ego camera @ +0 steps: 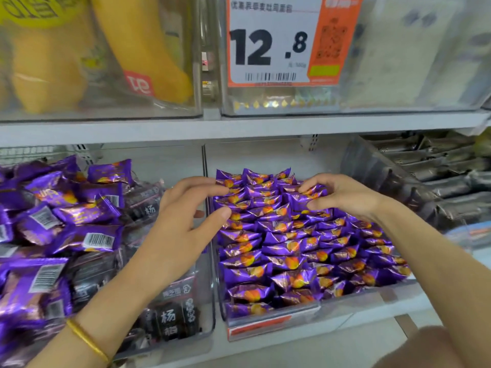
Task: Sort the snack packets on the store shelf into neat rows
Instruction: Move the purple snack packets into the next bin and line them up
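Observation:
Purple foil snack packets with an orange print stand in tidy rows inside a clear bin on the lower shelf. My left hand reaches over the bin's left wall, its fingertips and thumb touching the left ends of the back rows. My right hand hovers over the back right of the bin with curled fingers, its thumb and forefinger pinching a purple packet. To the left, a second clear bin holds a loose heap of purple packets mixed with dark packets.
A white shelf board runs above, carrying clear bins with yellow bags and a price tag reading 12.8. Dark grey packets fill a bin to the right. A gold bangle sits on my left wrist.

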The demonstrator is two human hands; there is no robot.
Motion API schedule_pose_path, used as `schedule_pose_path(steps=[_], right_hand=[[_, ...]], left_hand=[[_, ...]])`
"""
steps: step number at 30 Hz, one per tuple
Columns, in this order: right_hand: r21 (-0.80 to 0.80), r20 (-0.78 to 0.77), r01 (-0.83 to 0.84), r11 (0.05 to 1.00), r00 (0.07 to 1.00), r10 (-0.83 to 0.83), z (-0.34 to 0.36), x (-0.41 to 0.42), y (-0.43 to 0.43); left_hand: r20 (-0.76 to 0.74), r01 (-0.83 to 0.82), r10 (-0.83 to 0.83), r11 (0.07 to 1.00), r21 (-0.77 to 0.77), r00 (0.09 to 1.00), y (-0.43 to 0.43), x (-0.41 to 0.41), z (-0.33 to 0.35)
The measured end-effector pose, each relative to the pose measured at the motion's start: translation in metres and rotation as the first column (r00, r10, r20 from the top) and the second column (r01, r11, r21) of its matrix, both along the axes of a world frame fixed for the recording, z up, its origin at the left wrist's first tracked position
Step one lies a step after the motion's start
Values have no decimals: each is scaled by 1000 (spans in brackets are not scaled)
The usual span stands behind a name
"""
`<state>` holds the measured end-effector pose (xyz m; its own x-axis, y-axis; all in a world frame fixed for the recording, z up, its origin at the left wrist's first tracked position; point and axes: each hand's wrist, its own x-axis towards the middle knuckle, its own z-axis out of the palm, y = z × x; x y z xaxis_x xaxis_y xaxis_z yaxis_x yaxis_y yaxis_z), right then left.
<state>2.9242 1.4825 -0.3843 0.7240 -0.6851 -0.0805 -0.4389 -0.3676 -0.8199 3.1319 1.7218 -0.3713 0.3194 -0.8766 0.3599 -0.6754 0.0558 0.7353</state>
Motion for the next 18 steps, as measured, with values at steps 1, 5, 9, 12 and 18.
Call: schedule_pose_path(steps=[1,5,9,12,18], right_hand=[[25,22,-17,1000,1000,16,0,2,-1],[30,0,-27,999,1000,27,-4,6,-4],[-41,34,71,997,997,-70,-10,8,0],[-71,62,134,988,990,-130,-14,11,3],[-298,-145,188,936,960,-239,-17,15,10]], left_hand=[[-2,1,-1,1000,2,1000,0,0,1],[-23,6,-6,1000,-2,1000,1,-1,1],[-15,1,-1,1000,4,1000,1,0,0],[2,0,0,1000,9,1000,1,0,0],[16,-2,2,1000,-2,1000,-1,1,-1]])
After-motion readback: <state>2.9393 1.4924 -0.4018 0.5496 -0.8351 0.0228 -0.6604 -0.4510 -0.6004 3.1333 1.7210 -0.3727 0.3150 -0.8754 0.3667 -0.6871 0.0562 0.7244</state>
